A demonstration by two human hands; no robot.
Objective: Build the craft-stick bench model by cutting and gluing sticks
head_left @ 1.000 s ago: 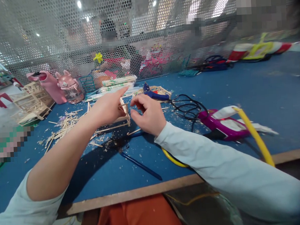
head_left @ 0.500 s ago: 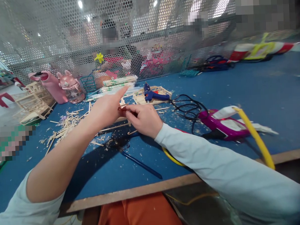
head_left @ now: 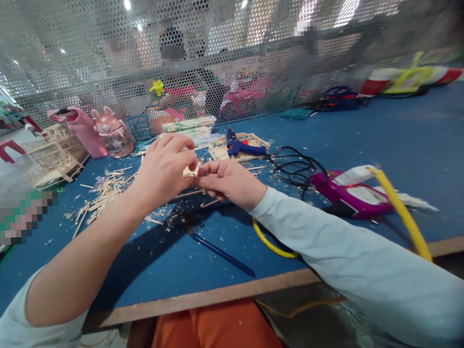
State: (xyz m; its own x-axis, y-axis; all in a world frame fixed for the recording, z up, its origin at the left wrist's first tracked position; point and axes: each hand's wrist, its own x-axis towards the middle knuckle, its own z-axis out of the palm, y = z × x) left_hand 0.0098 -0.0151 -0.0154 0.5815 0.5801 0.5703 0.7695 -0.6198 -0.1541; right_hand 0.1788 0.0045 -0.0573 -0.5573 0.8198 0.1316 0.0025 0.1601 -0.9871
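My left hand [head_left: 166, 164] is held over the blue table with its fingers curled. Beside it, my right hand [head_left: 232, 181] is pinched closed, fingertips meeting the left hand. A small pale piece [head_left: 191, 171], wood-like in colour, shows between the two hands; its exact shape is mostly hidden. Behind the hands, a blue glue gun [head_left: 246, 146] rests on a frame of thin wooden sticks [head_left: 220, 150]. Loose sticks and scraps [head_left: 107, 194] are strewn left of my hands. A dark blue rod-like tool [head_left: 224, 255] lies nearer the front edge.
A magenta tool [head_left: 346, 192] with a yellow strap [head_left: 403, 215] lies right of my right arm, near a coiled black cable [head_left: 297, 168]. Wooden stick structures [head_left: 58, 158], a pink bottle [head_left: 87, 134] and a pink jar [head_left: 113, 135] stand at left. Perforated metal mesh [head_left: 227, 56] closes the back.
The left index finger, stretched out before, is now curled. The right hand has shifted slightly right and lower in view. The pale piece now shows between the hands.
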